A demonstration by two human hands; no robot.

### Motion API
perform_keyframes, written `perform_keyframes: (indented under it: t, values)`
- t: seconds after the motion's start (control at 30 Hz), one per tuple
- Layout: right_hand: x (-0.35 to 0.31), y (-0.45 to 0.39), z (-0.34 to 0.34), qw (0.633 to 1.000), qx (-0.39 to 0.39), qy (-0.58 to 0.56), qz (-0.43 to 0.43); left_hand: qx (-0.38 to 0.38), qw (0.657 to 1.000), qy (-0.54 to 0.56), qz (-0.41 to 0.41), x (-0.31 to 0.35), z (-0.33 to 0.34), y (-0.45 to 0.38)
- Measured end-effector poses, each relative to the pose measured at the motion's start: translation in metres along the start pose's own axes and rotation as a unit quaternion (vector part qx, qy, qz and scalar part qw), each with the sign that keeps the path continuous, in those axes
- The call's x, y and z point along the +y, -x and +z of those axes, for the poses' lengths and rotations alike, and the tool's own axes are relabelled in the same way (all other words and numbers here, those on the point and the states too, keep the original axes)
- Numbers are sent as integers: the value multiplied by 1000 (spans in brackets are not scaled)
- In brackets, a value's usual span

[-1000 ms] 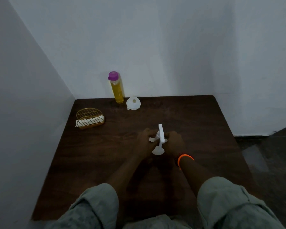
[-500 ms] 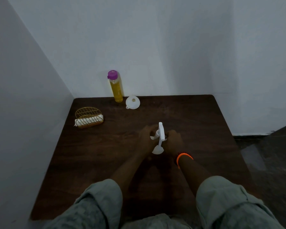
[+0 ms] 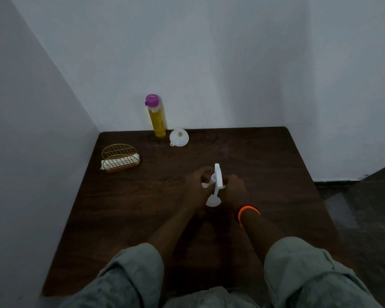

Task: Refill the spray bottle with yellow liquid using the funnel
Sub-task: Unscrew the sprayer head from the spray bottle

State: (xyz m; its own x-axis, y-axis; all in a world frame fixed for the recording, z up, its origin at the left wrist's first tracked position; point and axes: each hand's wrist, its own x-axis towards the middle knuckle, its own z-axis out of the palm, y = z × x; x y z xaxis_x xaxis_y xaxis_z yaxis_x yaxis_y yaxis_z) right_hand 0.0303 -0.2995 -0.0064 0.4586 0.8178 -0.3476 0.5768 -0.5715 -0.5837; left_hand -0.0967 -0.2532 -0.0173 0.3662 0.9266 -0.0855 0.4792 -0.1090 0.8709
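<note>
The white spray bottle (image 3: 216,185) stands at the middle of the dark wooden table (image 3: 142,218), its trigger head on top. My left hand (image 3: 198,187) grips it from the left and my right hand (image 3: 233,190), with an orange band at the wrist, grips it from the right. The bottle's body is mostly hidden between the hands. A tall bottle of yellow liquid (image 3: 157,117) with a purple cap stands at the back edge by the wall. Just right of it lies a white funnel (image 3: 179,137), mouth up.
A gold wire holder (image 3: 120,157) with white napkins sits at the back left of the table. White walls close in on the left and behind. The table's right edge drops to a dark floor (image 3: 365,218).
Both hands stay on the spray bottle in nearly the same place; the trigger head has shifted slightly between them. Nothing else on the table has moved.
</note>
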Motion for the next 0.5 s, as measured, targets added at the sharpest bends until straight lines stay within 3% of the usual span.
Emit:
perform_keyframes:
  t: [0.3, 0.5]
  values:
    - [-4, 8, -1, 1000, 8, -11, -4, -45, 995, -51, 78, -6, -12, -6]
    - [-6, 10, -2, 1000, 7, -16, 6, -14, 996, -31, 87, 4, -14, -7]
